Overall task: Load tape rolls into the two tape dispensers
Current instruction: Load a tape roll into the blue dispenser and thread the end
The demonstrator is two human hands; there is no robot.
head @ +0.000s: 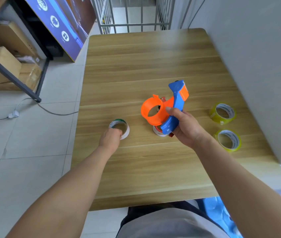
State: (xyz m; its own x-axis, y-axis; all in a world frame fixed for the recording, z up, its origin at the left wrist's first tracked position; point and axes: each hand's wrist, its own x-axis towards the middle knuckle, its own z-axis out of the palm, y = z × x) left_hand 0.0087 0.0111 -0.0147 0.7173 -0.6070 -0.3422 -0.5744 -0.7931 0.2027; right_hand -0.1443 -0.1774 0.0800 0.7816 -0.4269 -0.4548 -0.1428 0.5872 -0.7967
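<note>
Head view, nearest first: the left hand (111, 136) closes its fingers on the near rim of a white tape roll (120, 128) lying flat at the table's (136, 69) left edge. Right of it and raised, the right hand (182, 127) grips the blue-and-orange dispenser (168, 107), its empty orange hub facing left toward that roll. Two yellow rolls (223, 113) lie farther right.

We reach our left hand (111, 137) forward, fingers curled; our right hand (184, 127) is raised, in a closed grip.
</note>
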